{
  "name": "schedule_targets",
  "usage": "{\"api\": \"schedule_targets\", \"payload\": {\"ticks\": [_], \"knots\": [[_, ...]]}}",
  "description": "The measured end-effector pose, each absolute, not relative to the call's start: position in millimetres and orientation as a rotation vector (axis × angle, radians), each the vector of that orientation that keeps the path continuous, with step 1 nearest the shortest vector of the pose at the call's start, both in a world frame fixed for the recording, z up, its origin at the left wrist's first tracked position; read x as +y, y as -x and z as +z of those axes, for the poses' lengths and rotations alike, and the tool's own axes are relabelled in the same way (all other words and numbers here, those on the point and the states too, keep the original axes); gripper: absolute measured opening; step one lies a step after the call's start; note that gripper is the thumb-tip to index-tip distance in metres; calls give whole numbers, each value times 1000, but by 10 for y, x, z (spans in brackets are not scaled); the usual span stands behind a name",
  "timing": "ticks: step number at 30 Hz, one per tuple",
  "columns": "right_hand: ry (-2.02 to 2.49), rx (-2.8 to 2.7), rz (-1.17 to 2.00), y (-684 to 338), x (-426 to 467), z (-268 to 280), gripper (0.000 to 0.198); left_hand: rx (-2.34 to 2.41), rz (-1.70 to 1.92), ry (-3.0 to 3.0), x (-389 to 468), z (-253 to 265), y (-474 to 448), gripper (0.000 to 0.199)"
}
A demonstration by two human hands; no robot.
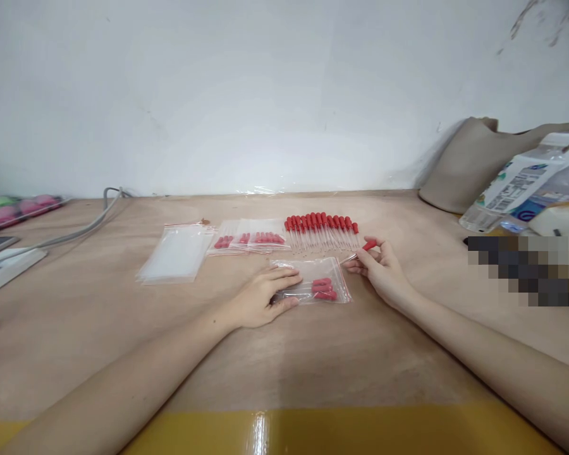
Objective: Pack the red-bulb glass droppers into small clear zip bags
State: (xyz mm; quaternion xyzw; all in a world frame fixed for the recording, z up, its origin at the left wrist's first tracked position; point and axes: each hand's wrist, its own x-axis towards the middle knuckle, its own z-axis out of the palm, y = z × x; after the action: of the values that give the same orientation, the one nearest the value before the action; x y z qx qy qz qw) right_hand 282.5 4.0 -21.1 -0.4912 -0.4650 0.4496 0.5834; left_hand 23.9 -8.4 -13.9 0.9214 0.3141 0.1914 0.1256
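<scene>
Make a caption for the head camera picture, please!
Left hand on a clear bag, right hand holding a red-topped dropper.

At right, a white-labelled, clear plastic bottle [516, 182] is near a grey-brown, uneven-rimmed container [462, 167], and at left a grey cable [66, 239] lies near a white rectangular block [14, 272].

My left hand [264, 296] lies spread on a clear zip bag [308, 268] on the table [313, 360], three red-bulbed droppers [322, 288] inside. My right hand [383, 265] pinches a single dropper [370, 244] near its bulb, its tube by the bag's red-lined edge. Beyond lie a dropper row [320, 221], overlapping filled bags [239, 229] and, leftward, flat bags [177, 251]. A bottle [516, 183] tilts at far right.
</scene>
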Motion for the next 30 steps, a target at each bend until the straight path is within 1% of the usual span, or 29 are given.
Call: {"api": "schedule_targets", "payload": {"ticks": [4, 10, 12, 14, 16, 20, 24, 27, 30], "knots": [[1119, -1120, 1114, -2810, -1, -238, 45, 929, 542, -2678, -90, -126, -247, 44], [1088, -1043, 1101, -2855, -12, -268, 41, 927, 565, -2668, -96, -118, -248, 45], [1073, -1017, 1156, -2877, -12, -264, 37, 909, 585, -2669, -97, -121, -245, 45], [1089, -1077, 1230, -2911, -18, -253, 31, 907, 595, -2669, -98, -122, -243, 47], [1154, -1251, 1253, -2954, -25, -242, 27, 914, 605, -2666, -100, -123, -242, 49], [1247, -1681, 1096, -3027, -22, -230, 24, 919, 612, -2665, -99, -125, -242, 51], [1155, -1939, 858, -3004, 20, -233, 20, 924, 602, -2677, -96, -130, -247, 51], [1116, -1990, 775, -2933, 59, -252, 19, 923, 601, -2679, -96, -129, -250, 51], [1183, -1890, 748, -2863, 91, -294, 17, 921, 601, -2671, -94, -126, -249, 51]]}}
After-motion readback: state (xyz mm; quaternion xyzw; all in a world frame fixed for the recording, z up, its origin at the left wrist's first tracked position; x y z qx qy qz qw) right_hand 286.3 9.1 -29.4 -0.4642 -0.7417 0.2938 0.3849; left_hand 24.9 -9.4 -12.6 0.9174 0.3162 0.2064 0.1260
